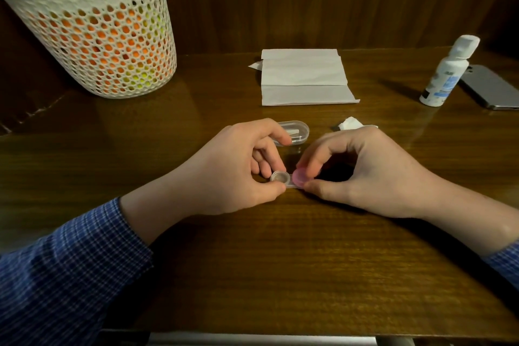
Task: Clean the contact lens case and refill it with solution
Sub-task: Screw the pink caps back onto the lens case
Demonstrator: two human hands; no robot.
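Note:
A small clear contact lens case lies on the wooden table between my hands. Its left well is uncovered, and a pink cap sits on its right well. My left hand pinches the left end of the case between thumb and fingers. My right hand grips the pink cap with thumb and fingertips. The white solution bottle stands capped at the far right.
A clear oval box lies just behind my left hand. A crumpled tissue and a folded white paper towel lie farther back. A mesh basket stands at the far left; a phone lies behind the bottle.

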